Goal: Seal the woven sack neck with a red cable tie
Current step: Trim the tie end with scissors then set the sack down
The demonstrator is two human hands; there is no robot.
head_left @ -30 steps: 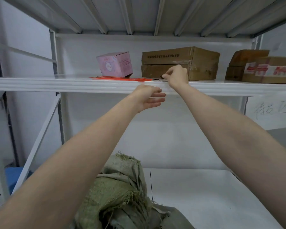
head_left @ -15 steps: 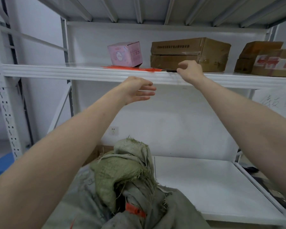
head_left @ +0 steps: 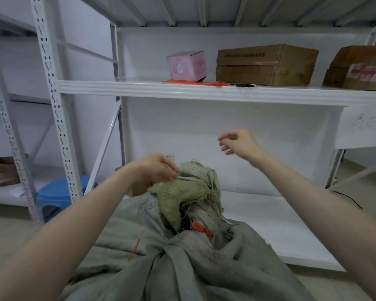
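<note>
1. The woven sack [head_left: 182, 268] slumps before the lower shelf's [head_left: 280, 224] front edge, a red cable tie [head_left: 201, 229] cinched round its neck
2. Left hand [head_left: 154, 170] is at the frayed mouth; grip too blurred to tell
3. Right hand [head_left: 237, 144] hangs in the air above, fingers slack, holding nothing

Grey-green weave is noted on the sack [head_left: 182, 268]; its cable tie [head_left: 201, 229] is red. A pink box [head_left: 186, 65] and a brown carton [head_left: 267, 65] are recorded on the far white shelf [head_left: 139, 89].

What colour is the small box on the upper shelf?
Pink, with a pale round emblem on its front: the small box, seen in the head view.
</note>
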